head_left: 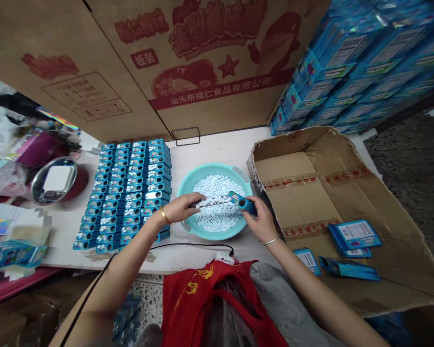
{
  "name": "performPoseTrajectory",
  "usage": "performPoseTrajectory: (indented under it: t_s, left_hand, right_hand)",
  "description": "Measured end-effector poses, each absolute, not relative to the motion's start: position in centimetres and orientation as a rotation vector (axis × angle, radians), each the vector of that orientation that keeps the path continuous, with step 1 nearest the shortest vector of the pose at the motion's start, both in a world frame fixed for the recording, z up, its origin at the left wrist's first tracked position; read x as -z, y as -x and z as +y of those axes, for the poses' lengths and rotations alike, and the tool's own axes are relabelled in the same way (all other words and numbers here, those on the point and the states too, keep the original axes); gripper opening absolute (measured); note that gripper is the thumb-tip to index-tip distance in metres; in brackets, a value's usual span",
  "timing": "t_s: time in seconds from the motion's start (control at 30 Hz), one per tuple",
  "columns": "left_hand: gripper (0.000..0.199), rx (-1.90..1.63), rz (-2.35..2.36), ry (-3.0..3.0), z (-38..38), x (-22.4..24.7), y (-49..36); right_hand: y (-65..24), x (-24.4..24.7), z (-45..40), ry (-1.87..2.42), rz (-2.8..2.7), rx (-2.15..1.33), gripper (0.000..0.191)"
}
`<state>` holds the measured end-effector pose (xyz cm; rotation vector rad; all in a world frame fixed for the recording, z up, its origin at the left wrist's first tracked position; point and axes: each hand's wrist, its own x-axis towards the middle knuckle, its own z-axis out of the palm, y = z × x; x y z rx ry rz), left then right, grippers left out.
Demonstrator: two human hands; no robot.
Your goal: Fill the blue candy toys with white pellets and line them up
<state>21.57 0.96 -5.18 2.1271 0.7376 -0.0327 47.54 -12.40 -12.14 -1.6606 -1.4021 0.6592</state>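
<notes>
My right hand (261, 219) grips a small blue candy box (244, 204), tilted over the right side of a turquoise basin (183, 184). A dark round opening shows in the box's end. My left hand (183, 208) reaches over the basin's left rim, thumb and fingers closed about the end of a narrow trough-like holder (216, 200) full of white candies. That holder spans toward the box's end; its outline is hard to make out. Loose white candies (219, 219) fill the basin below.
Rows of blue boxes (130, 193) stand left of the basin, many showing white candies on top. A cardboard carton (304, 193) with several blue boxes (358, 233) lies right. Stacked blue packs (332, 86) and large cartons (210, 62) rise behind. A metal bowl (54, 180) sits far left.
</notes>
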Motion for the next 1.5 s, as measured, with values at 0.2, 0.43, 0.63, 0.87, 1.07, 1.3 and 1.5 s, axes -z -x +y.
performPoseTrajectory:
  t_s: [0.2, 0.43, 0.63, 0.87, 1.07, 1.3, 1.5]
  left_hand:
    - [0.033, 0.345, 0.728, -2.402, 1.4, 0.7, -24.5]
    - [0.032, 0.732, 0.882, -2.577, -0.4, -2.6, -28.3]
    - [0.025, 0.648, 0.958, -2.698, -1.6, -2.5, -28.8]
    - [0.03, 0.518, 1.301, -2.647, 2.4, 9.3, -24.4]
    - [0.036, 0.481, 1.105, -2.462, 1.2, 17.4, -25.7]
    - [0.039, 0.464, 0.827, -2.325, -3.2, 18.6, -26.4]
    - [0.035, 0.218, 0.722, -2.017, -3.1, 15.9, -24.9]
  right_hand:
    - [-45.4, 13.1, -11.1, 1.581, -1.598, -0.568, 0.035]
    - [-45.1, 14.0, -11.3, 1.578, -1.587, -0.569, 0.038]
    - [-45.2, 14.5, -11.1, 1.574, -1.599, -0.544, 0.039]
    - [-46.2, 15.3, -10.9, 1.597, -1.503, -0.481, 0.036]
    - [-46.9, 14.6, -10.7, 1.638, -1.409, -0.552, 0.035]
    - [-47.8, 14.5, -10.2, 1.633, -1.295, -0.588, 0.036]
    - [-48.2, 15.3, -10.0, 1.635, -1.233, -0.606, 0.038]
